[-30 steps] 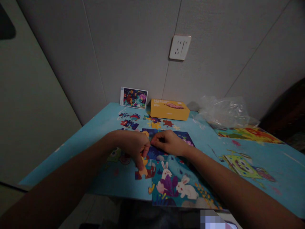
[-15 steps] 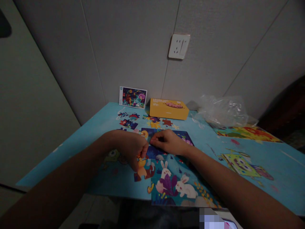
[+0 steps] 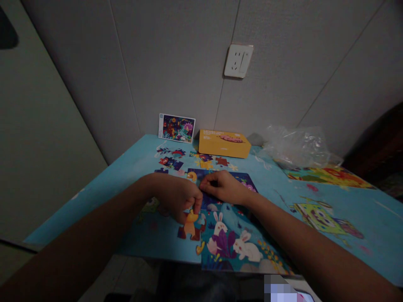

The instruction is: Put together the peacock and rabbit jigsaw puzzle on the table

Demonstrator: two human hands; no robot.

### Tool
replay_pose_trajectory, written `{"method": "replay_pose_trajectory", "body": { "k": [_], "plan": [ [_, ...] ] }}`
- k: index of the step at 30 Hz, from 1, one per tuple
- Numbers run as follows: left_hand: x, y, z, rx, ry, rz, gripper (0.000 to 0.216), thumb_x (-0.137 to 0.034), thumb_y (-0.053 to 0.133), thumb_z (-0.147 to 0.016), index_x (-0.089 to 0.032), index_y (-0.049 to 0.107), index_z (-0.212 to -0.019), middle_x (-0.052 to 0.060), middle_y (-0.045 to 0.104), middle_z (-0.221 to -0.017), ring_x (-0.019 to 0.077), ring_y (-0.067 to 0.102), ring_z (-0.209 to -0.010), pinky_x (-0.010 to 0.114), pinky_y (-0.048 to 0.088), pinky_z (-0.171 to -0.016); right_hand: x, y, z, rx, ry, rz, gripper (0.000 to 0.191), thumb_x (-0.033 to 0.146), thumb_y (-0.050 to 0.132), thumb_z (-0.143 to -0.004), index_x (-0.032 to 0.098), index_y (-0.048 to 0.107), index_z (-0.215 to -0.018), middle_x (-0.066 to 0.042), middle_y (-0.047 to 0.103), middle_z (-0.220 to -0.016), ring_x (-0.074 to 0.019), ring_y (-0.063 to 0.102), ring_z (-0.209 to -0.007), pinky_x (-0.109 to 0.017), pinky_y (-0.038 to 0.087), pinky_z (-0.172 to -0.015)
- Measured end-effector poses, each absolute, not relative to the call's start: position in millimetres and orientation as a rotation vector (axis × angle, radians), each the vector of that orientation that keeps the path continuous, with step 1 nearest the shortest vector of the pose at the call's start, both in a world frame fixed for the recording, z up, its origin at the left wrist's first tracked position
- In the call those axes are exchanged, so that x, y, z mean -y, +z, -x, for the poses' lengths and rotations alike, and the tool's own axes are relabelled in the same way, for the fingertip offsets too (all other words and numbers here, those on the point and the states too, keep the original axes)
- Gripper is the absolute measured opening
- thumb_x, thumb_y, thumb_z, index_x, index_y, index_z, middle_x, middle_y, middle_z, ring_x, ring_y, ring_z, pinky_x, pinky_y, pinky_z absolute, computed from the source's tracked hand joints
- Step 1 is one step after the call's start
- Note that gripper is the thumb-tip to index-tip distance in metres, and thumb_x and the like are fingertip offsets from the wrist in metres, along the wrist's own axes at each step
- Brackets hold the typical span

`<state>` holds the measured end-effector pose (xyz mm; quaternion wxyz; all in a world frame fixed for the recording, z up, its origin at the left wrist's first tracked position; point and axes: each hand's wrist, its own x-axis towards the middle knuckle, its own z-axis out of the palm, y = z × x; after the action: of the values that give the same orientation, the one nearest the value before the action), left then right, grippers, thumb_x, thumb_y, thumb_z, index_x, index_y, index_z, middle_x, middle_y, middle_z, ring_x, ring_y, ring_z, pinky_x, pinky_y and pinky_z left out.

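A partly joined jigsaw puzzle with white rabbits lies near the table's front edge. At its left side, my left hand is closed, its bent fingers pressing down on a puzzle piece that they mostly cover. Just below those fingers is an orange fox piece, against the puzzle's left border. My right hand rests on the upper part of the puzzle, thumb and forefinger pinched together at a puzzle piece near its left edge. A small loose-looking yellow piece sits below the fox.
Several loose puzzle pieces lie behind my hands. A picture card leans on the wall beside a yellow box. To the right, a clear plastic bag lies over a colourful picture sheet. The blue tabletop has printed cartoons.
My left hand has shifted slightly right and toward me, its fingers now closer to the puzzle's left edge. The right hand stays almost still.
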<state>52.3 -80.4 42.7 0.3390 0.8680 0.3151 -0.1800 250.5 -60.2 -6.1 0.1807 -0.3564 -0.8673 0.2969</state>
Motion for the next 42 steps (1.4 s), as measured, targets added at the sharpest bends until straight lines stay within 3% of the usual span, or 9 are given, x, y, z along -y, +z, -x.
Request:
{"method": "replay_pose_trajectory", "body": {
  "k": [17, 34, 42],
  "plan": [
    [81, 41, -53, -0.856, -0.464, -2.242, 0.034, -0.02, 0.074, -0.064, -0.022, 0.058, -0.095, -0.01, 0.052, -0.062, 0.0086, 0.051, -0.055, 0.02, 0.039, -0.052, 61, -4, -250, 2.445, 0.86, 1.006, 0.022, 0.022, 0.055, -0.086, 0.014, 0.06, -0.067, 0.005, 0.048, -0.055, -0.0078, 0.039, -0.052, -0.023, 0.029, -0.054],
    [82, 48, -53, -0.868, -0.411, -2.252, 0.031, -0.012, 0.066, -0.067, -0.021, 0.052, -0.093, -0.01, 0.049, -0.063, 0.0084, 0.05, -0.057, 0.02, 0.037, -0.052, 61, -4, -250, 2.451, 0.837, 1.025, 0.017, 0.019, 0.055, -0.086, 0.012, 0.07, -0.078, 0.003, 0.056, -0.057, -0.0084, 0.043, -0.053, -0.023, 0.031, -0.056],
    [71, 54, -40, -1.193, -0.274, -2.467, 0.031, -0.038, 0.064, -0.081, -0.019, 0.054, -0.104, -0.002, 0.058, -0.074, 0.0131, 0.051, -0.063, 0.023, 0.032, -0.052, 62, -7, -252, 2.46, 0.955, 0.965, 0.024, 0.032, 0.062, -0.083, 0.014, 0.061, -0.068, 0.004, 0.05, -0.056, -0.0076, 0.039, -0.051, -0.022, 0.029, -0.051]
  ]
}}
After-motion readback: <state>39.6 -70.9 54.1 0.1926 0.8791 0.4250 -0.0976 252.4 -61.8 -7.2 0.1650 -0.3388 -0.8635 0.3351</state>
